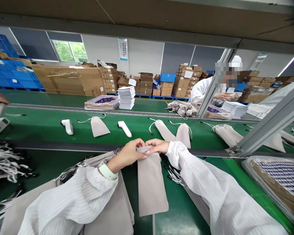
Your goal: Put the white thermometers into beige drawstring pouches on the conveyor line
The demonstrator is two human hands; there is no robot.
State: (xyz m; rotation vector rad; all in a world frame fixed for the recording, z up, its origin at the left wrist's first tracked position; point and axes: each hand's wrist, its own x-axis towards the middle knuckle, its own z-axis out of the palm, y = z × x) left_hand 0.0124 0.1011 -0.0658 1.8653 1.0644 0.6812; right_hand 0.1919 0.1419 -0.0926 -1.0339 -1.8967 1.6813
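Note:
A light grey drawstring pouch (152, 186) hangs flat between my hands, over the green bench in front of me. My left hand (129, 152) grips its top edge from the left, thumb and fingers pressed together. From the right, my right hand (158, 146) pinches the same top edge, its thumb on the front face. The pouch's mouth and cord are mostly hidden by my fingers. Beneath my left arm lies a stack of similar grey pouches (112, 202). More pouches (196, 199) lie partly under my right sleeve, their white cords showing.
Past the bench's dark rail, a green conveyor carries white handheld thermometers (124, 129) and grey pouches (99, 126). Bundled white cords (7, 163) lie at left. A tray of small patterned items (281, 178) sits at right, near a slanted metal post (271, 114). A co-worker (205, 88) stands across.

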